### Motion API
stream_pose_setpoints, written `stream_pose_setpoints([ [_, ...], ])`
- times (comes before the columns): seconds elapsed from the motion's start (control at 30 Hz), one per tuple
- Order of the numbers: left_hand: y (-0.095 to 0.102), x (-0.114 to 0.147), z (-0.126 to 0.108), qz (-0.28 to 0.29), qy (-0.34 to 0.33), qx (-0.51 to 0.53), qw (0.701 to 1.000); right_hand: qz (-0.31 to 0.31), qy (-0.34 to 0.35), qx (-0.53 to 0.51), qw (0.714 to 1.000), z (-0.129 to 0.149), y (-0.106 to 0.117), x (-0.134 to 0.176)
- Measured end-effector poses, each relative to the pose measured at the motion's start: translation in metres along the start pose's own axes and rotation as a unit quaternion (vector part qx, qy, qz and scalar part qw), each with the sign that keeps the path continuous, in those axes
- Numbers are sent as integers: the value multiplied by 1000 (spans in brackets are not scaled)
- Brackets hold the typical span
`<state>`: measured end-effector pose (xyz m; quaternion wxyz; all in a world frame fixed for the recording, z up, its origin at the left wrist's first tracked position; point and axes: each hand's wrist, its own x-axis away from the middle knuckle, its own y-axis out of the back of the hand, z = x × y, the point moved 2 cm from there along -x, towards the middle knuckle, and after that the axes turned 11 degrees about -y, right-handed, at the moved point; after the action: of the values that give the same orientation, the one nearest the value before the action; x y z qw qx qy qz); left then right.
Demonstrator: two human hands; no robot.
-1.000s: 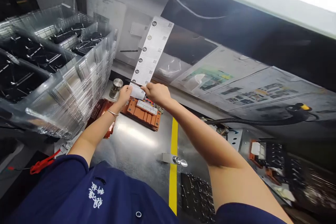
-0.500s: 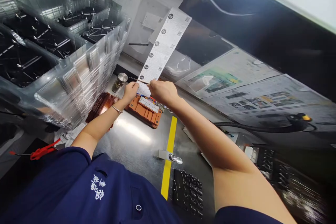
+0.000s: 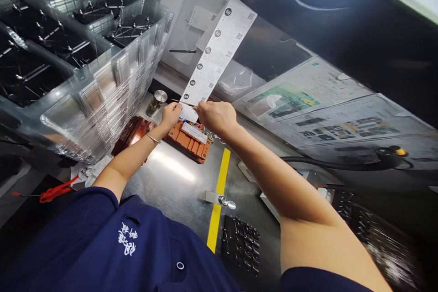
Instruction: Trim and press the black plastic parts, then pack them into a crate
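Observation:
A long white strip of printed labels slants up from between my hands, with round dark marks and square codes along it. My left hand is closed, pinching the left edge near the strip's lower end. Closed too, my right hand grips a thin dark stick-like tool that lies across the strip; its exact kind is too small to tell. Just below the hands sits an orange ribbed housing with a white label on top and coloured wires behind it.
Stacked clear plastic trays with black parts rise at the left. A metal cylinder and a brown translucent part stand beside them. On the metal table are a small bottle, yellow tape and black parts.
The camera view has shifted slightly. Both hands stay at the strip's lower end, the right slightly farther right, and the tool still crosses the strip.

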<state>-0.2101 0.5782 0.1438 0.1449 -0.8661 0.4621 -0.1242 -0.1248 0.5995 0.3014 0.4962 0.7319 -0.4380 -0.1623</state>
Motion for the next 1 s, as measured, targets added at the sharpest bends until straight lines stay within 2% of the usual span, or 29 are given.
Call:
stream_pose_setpoints([
  [0.57,1,4,-4,-19,-29,-45,998,-9,1,28,1000,5,-7,-1],
  [0.8,4,0,1,-23,-19,-66,997,1,-19,31,999,-14,-25,5],
  [1.0,13,-1,-10,-41,-42,-74,996,26,-60,27,997,-46,-53,8],
])
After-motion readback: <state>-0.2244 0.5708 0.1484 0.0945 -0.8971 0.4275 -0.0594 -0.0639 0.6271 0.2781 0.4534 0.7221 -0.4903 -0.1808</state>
